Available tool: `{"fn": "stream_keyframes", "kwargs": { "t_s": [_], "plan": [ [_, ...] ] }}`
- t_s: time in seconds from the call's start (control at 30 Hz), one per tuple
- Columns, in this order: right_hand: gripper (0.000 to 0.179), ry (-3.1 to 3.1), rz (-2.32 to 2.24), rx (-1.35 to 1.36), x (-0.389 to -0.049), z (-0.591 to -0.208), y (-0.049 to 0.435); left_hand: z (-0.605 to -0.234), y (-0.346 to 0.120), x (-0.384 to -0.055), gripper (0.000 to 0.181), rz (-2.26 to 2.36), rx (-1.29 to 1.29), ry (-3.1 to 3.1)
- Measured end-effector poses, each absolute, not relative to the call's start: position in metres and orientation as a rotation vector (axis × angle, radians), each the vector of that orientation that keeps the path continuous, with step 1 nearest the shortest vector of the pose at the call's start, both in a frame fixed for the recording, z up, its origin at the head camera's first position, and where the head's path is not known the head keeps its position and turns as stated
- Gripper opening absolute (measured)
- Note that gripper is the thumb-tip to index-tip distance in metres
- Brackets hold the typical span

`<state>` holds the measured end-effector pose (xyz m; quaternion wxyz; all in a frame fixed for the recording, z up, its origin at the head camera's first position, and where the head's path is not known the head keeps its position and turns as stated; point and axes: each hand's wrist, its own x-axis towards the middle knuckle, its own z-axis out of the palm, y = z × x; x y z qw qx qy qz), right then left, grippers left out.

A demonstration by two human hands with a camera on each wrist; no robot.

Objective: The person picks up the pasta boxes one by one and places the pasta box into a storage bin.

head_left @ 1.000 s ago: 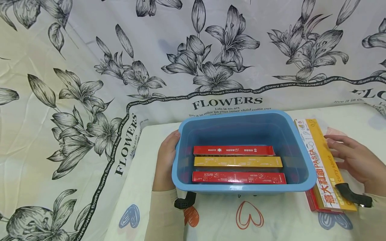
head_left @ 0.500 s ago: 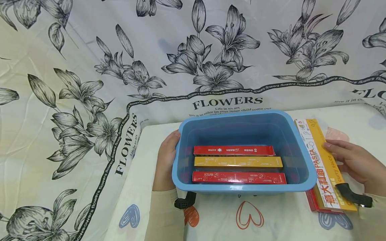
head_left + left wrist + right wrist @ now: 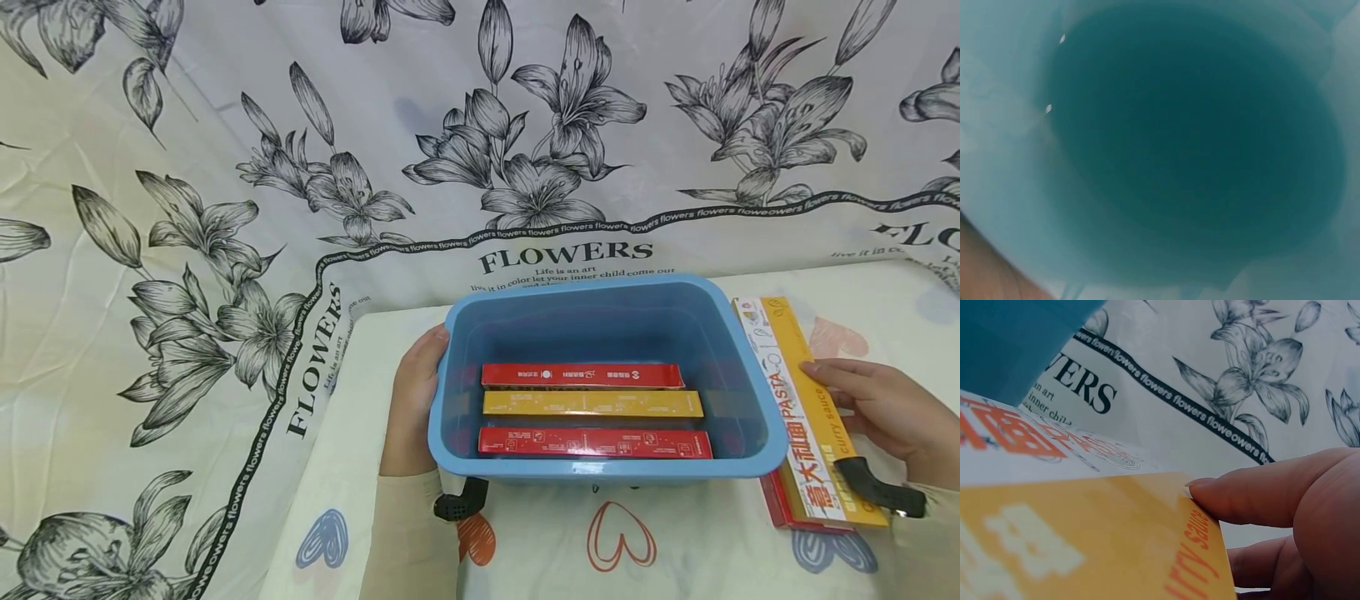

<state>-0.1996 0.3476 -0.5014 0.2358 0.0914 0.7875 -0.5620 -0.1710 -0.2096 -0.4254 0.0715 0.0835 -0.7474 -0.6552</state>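
Note:
My left hand (image 3: 416, 400) lies against the outer left wall of a blue plastic bin (image 3: 600, 468), its fingers bent toward the rim and partly hidden behind it. The left wrist view is filled by the bin's blue wall (image 3: 1197, 144). My right hand (image 3: 888, 408) is beside a white and yellow pasta box (image 3: 798, 408) lettered "PASTA" and "curry sauce". In the right wrist view one extended fingertip (image 3: 1200, 487) touches the pasta box's upper edge, with other fingers lower along its side. Under the pasta box sits a red box (image 3: 776, 500), mostly covered.
Inside the bin, a red box (image 3: 581, 375), a yellow box (image 3: 592, 403) and another red box (image 3: 592, 442) stand on edge in rows. A cloth with hearts (image 3: 555, 533) covers the table. Flower-printed fabric (image 3: 525, 125) hangs behind and at the left.
My right hand's fingertips have come slightly nearer to me and left, onto the pasta box's right edge. The left hand, the bin and the boxes have stayed in place.

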Motion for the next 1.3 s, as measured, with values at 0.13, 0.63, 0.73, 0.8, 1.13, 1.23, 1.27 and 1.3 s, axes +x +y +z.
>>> {"fn": "stream_keyframes", "kwargs": {
  "t_s": [0.13, 0.63, 0.73, 0.8, 1.13, 1.23, 1.27, 1.3],
  "plan": [
    [0.090, 2.170, -1.548, 0.231, -0.200, -0.501, 0.347, -0.425, -0.210, -0.171, 0.049, -1.962, 0.249, -2.256],
    [0.085, 2.189, -1.551, 0.230, -0.198, -0.495, 0.346, -0.425, -0.209, -0.170, 0.048, -1.972, 0.238, -2.239],
    [0.086, 2.185, -1.563, 0.232, -0.197, -0.494, 0.346, -0.426, -0.210, -0.171, 0.049, -1.955, 0.229, -2.249],
    [0.087, 2.185, -1.569, 0.236, -0.197, -0.493, 0.345, -0.426, -0.210, -0.172, 0.049, -1.955, 0.235, -2.250],
    [0.095, 2.234, -1.548, 0.287, -0.198, -0.492, 0.349, -0.425, -0.209, -0.172, 0.049, -1.935, 0.260, -2.262],
    [0.095, 2.250, -1.554, 0.290, -0.198, -0.492, 0.351, -0.425, -0.209, -0.172, 0.049, -1.935, 0.269, -2.261],
    [0.095, 2.258, -1.553, 0.289, -0.198, -0.492, 0.352, -0.425, -0.208, -0.172, 0.049, -1.941, 0.269, -2.258],
    [0.095, 2.270, -1.551, 0.279, -0.198, -0.492, 0.352, -0.425, -0.208, -0.172, 0.048, -1.947, 0.268, -2.255]
  ]
}}
